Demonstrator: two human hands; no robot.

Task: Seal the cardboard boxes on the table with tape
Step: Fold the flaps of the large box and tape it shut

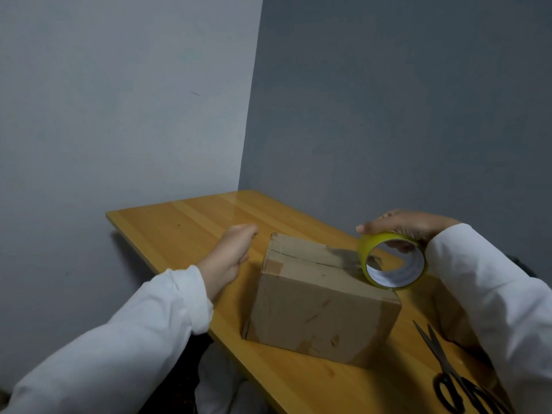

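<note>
Box [322, 297] sits mid-table [185, 222], flaps shut, untaped. Looks light, stiff; brace its left side. Right hand [409, 227] grips tape [392, 261] over right end; left hand [230, 255] relaxed, just left.

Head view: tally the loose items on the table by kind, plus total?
Brown cardboard box: 1
Yellow roll of tape, held by the right hand: 1
Black-handled metal scissors: 1
Total: 3
</note>
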